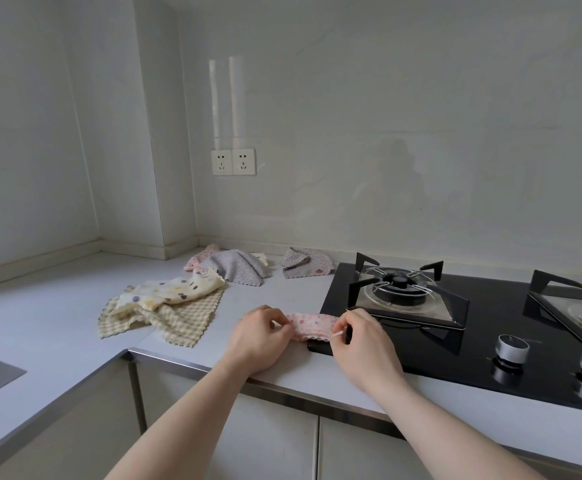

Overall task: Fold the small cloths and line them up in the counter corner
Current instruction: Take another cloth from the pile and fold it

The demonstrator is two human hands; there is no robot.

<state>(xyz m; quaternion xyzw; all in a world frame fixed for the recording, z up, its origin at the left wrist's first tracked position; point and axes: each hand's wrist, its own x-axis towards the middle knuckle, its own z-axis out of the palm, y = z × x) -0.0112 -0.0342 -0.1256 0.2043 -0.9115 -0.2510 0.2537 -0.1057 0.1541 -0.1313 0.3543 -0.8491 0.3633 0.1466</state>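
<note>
A: Two hands in view. Pink cloth point(312, 326) is pinched at its ends by left hand point(258, 337) and right hand point(364, 344), held at the counter point(57, 317) front edge, just over the stove point(456, 327) corner.

B: Others counted?

A: Cream dotted cloth point(172, 292) on checked cloth point(178, 320). Grey cloth point(237, 270) over another pink one point(198, 259) and a cream edge. One floral cloth point(305, 263) near the wall. Two burners, two sockets point(233, 162).

bare forearms, no sleeves, no rings
</note>
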